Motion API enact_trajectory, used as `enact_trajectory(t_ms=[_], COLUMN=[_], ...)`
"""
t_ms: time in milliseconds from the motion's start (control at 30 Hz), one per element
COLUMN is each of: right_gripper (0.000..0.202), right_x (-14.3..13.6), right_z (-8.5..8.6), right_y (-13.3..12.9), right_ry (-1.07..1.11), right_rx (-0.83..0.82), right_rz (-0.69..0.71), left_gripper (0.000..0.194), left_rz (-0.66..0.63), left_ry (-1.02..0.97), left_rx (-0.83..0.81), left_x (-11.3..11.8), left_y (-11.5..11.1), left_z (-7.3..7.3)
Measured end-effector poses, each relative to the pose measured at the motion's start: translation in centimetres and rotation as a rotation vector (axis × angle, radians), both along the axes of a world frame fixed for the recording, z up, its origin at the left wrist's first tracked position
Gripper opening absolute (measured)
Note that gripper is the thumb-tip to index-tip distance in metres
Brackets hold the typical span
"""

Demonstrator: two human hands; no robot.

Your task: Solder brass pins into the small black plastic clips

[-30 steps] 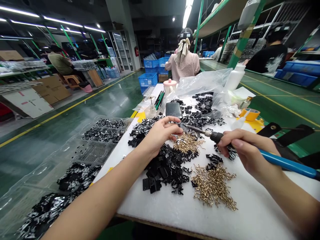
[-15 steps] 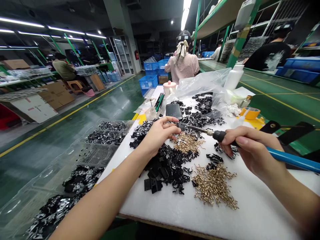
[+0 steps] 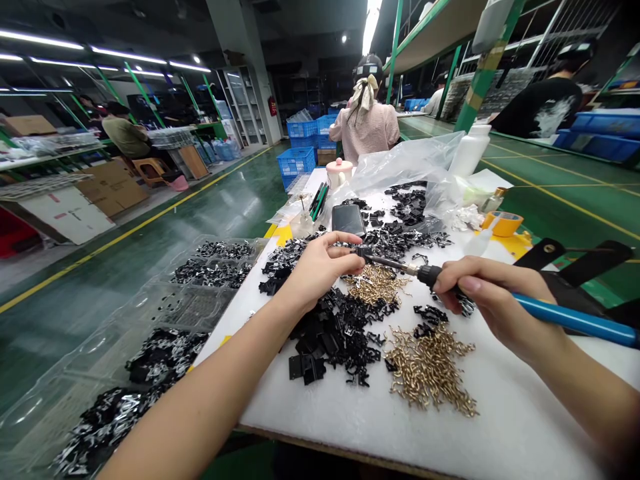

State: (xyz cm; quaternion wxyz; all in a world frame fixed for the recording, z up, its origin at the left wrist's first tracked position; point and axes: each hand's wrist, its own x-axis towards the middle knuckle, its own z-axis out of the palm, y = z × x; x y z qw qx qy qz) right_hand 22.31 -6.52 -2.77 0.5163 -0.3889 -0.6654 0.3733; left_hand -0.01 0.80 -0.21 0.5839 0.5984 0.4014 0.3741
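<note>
A soldering iron with a blue handle (image 3: 575,320) is gripped in my right hand (image 3: 500,300), its metal shaft pointing left. My left hand (image 3: 327,263) pinches a small black plastic part (image 3: 361,251) between thumb and fingers, and the iron's tip meets it there. Fingers and tip partly hide the part. Below this spot lies a pile of small brass pieces (image 3: 379,285), and a larger brass pile (image 3: 433,367) sits nearer me. A heap of black parts (image 3: 340,327) spreads under and beside my left wrist.
Clear plastic trays (image 3: 187,303) with black parts stand left of the white table (image 3: 320,417). Farther back are a phone (image 3: 349,220), a lidded cup (image 3: 339,173), a white bottle (image 3: 470,150) and orange tape (image 3: 503,225). An iron stand (image 3: 595,267) is at the right. Co-workers sit beyond.
My right hand has moved slightly left with the soldering iron, bringing its shaft closer in to the black part. My left hand keeps its pinch, shifted only a little.
</note>
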Motion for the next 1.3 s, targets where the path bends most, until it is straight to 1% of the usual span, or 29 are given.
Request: enact_trajectory(t_ms=[200, 333, 867, 1067, 1200, 1300], right_gripper=[0.018, 0.019, 0.016, 0.019, 0.017, 0.016], right_x=[0.11, 0.02, 0.12, 0.17, 0.32, 0.34], right_z=[-0.04, 0.09, -0.01, 0.11, 0.22, 0.29], right_y=[0.04, -0.01, -0.01, 0.01, -0.11, -0.09], right_ry=[-0.007, 0.006, -0.036, -0.054, -0.019, -0.004], right_rx=[0.006, -0.010, 0.005, 0.002, 0.030, 0.035], right_rz=[-0.029, -0.016, -0.029, -0.029, -0.029, -0.037], left_gripper=[0.032, 0.031, 0.029, 0.030, 0.025, 0.025], left_rz=[0.010, 0.019, 0.034, 0.038, 0.056, 0.085], left_ry=[0.005, 0.003, -0.091, -0.064, -0.012, 0.029], left_rx=[-0.010, -0.012, -0.144, -0.134, -0.052, -0.003], left_x=[0.11, 0.11, 0.32, 0.32, 0.23, 0.14], left_y=[-0.11, -0.10, -0.08, 0.02, 0.20, 0.31], left_z=[0.19, 0.11, -0.06, -0.11, -0.07, -0.01])
